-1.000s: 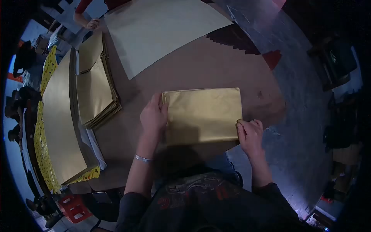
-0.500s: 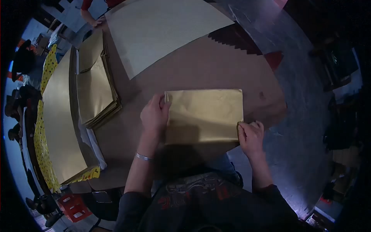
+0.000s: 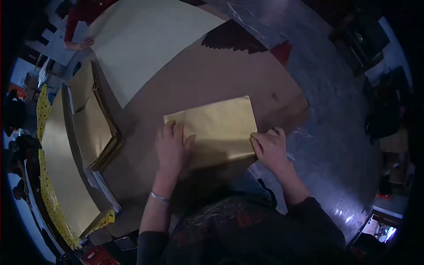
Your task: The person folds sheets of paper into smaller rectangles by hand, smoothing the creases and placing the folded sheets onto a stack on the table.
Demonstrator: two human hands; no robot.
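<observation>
A rectangular piece of gold paper (image 3: 221, 126), seemingly folded, lies slightly turned on the brown table in front of me. My left hand (image 3: 171, 143) rests on its left end, fingers spread and thumb reaching over the surface. At the right edge, my right hand (image 3: 270, 145) pinches the paper between thumb and bent fingers. The near edge bulges a little and is partly in shadow. To the left lies a stack of folded gold paper pieces (image 3: 92, 132), apart from both hands.
A large pale sheet (image 3: 150, 39) covers the far part of the brown table (image 3: 150, 150). Another person's hand (image 3: 86, 43) touches its far left edge. Large gold sheets (image 3: 62, 154) lie at the left over yellow patterned wrapping (image 3: 53, 194). A dark jagged-edged piece (image 3: 234, 37) sits at the far right.
The gold paper has turned, its right side now farther up. My left hand has opened from gripping the left edge to lying on it. The view has shifted too.
</observation>
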